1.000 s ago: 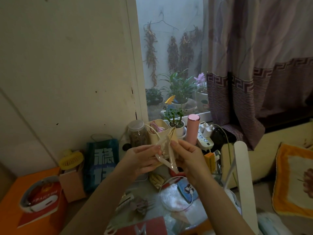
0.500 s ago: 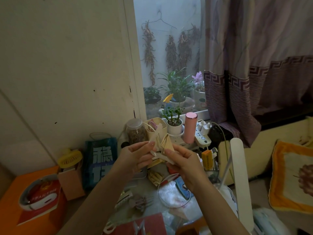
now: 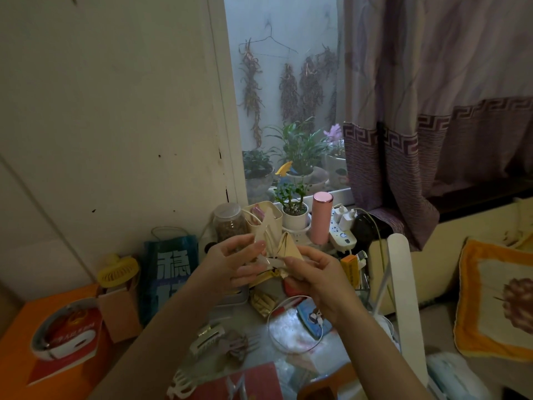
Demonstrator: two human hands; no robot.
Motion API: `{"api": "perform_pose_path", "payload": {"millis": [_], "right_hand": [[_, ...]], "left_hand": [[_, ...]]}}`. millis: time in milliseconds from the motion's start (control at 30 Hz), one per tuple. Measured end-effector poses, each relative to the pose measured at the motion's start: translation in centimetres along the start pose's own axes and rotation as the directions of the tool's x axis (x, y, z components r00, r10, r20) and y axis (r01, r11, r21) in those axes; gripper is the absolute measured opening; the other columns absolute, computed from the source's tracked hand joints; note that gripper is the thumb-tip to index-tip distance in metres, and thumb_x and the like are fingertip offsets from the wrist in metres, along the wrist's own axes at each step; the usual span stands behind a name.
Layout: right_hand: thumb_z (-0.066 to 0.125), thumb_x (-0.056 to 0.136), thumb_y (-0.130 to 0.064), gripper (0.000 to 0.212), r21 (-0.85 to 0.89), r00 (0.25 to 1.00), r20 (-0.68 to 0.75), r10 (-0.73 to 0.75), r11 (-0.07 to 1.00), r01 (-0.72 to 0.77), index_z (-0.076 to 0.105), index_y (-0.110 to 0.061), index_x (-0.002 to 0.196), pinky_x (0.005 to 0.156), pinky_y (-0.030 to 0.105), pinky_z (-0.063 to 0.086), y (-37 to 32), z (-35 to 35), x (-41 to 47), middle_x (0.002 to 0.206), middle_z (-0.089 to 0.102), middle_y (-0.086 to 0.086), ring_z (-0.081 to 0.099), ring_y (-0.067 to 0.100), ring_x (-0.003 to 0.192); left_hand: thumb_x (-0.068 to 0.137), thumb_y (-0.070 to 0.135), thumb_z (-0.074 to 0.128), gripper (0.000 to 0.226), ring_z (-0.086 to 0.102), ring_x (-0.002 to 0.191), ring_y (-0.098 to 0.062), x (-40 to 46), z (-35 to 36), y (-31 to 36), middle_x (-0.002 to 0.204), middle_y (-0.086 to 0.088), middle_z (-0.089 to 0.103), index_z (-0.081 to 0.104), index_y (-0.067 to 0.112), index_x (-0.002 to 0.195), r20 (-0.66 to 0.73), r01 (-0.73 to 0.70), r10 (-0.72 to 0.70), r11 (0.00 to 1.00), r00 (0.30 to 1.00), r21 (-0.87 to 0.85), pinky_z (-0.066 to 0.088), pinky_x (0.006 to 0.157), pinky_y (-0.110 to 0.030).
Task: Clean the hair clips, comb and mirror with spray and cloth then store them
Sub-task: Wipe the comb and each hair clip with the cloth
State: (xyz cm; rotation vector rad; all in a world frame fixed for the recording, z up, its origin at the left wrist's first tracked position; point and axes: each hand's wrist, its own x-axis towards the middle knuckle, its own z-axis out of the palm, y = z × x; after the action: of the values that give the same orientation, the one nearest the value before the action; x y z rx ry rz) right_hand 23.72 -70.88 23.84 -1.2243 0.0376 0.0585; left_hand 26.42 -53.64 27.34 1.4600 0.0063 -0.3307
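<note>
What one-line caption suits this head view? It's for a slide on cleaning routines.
Both hands, left hand and right hand, hold a clear hair clip with a yellow cloth above a cluttered table.

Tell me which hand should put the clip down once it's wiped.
Probably the left hand: it pinches the clear hair clip, while the right hand holds the yellow cloth against it.

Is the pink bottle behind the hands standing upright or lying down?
Upright. The pink bottle stands vertically on the desk beside the small potted plant, with its flat cap on top.
</note>
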Motion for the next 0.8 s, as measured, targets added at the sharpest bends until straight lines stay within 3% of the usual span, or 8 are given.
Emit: {"api": "perform_pose_path", "payload": {"millis": [100,167,300,400,600,800], "right_hand": [[0.066,0.083,-0.001,0.018,-0.039,0.999,0.047,0.022,0.999,-0.02,0.072,-0.016,0.091,0.066,0.024,0.054,-0.8,-0.4,-0.1,0.082,0.07,0.01,0.065,0.018,0.072],[0.066,0.083,-0.002,0.019,-0.087,0.996,0.084,0.036,0.996,-0.028,0.073,-0.017,0.092,0.069,0.028,0.051,-1.2,-0.5,-0.1,0.085,0.071,0.011,0.063,0.022,0.076],[0.065,0.083,0.0,0.021,-0.129,0.992,0.119,0.044,0.991,-0.029,0.073,-0.019,0.09,0.065,0.025,0.05,-1.6,-0.6,-0.1,0.078,0.073,0.003,0.061,0.019,0.071],[0.065,0.082,0.001,0.021,-0.126,0.991,0.125,0.049,0.991,-0.033,0.073,-0.018,0.089,0.06,0.021,0.051,-1.6,-0.7,-0.1,0.075,0.072,0.002,0.061,0.015,0.066],[0.068,0.081,-0.006,0.029,-0.029,0.996,0.072,0.062,0.998,-0.06,0.07,-0.011,0.109,0.068,0.025,0.054,-1.1,-1.0,0.2,0.092,0.072,0.011,0.066,0.014,0.075],[0.065,0.085,-0.014,0.017,0.111,0.998,-0.039,0.057,0.992,-0.053,0.072,-0.014,0.101,0.068,0.026,0.055,-1.1,-1.0,0.7,0.085,0.074,0.004,0.067,0.014,0.074]], "left_hand": [[0.062,0.033,0.075,0.067,0.07,0.091,-0.022,0.4,-0.3,1.1,0.113,-0.008,0.069,0.058,0.023,0.126,-0.013,-0.039,0.04,0.996,0.999,0.081,0.058,0.063,-0.026],[0.061,0.032,0.076,0.071,0.07,0.095,-0.025,0.6,-0.5,1.8,0.12,-0.01,0.065,0.056,0.029,0.129,-0.006,-0.064,0.066,0.99,0.998,0.129,0.06,0.071,-0.03],[0.079,0.02,0.07,0.033,0.072,0.089,-0.025,0.6,-0.5,3.1,0.112,-0.011,0.068,0.062,0.039,0.105,0.043,-0.115,0.109,0.979,0.993,0.17,0.06,0.071,-0.032],[0.083,0.017,0.067,0.025,0.072,0.088,-0.024,0.7,-0.5,3.4,0.104,-0.011,0.072,0.065,0.033,0.102,0.073,-0.124,0.11,0.968,0.991,0.218,0.06,0.071,-0.032],[0.083,0.012,0.066,0.018,0.073,0.083,-0.024,0.9,-0.6,3.1,0.095,-0.012,0.074,0.069,0.016,0.1,0.013,-0.123,0.122,0.989,0.992,0.085,0.06,0.065,-0.03],[0.084,0.011,0.065,0.016,0.073,0.079,-0.023,0.9,-0.9,2.2,0.099,-0.016,0.073,0.067,0.01,0.099,-0.054,-0.098,0.093,0.992,0.994,-0.084,0.06,0.06,-0.028]]}}
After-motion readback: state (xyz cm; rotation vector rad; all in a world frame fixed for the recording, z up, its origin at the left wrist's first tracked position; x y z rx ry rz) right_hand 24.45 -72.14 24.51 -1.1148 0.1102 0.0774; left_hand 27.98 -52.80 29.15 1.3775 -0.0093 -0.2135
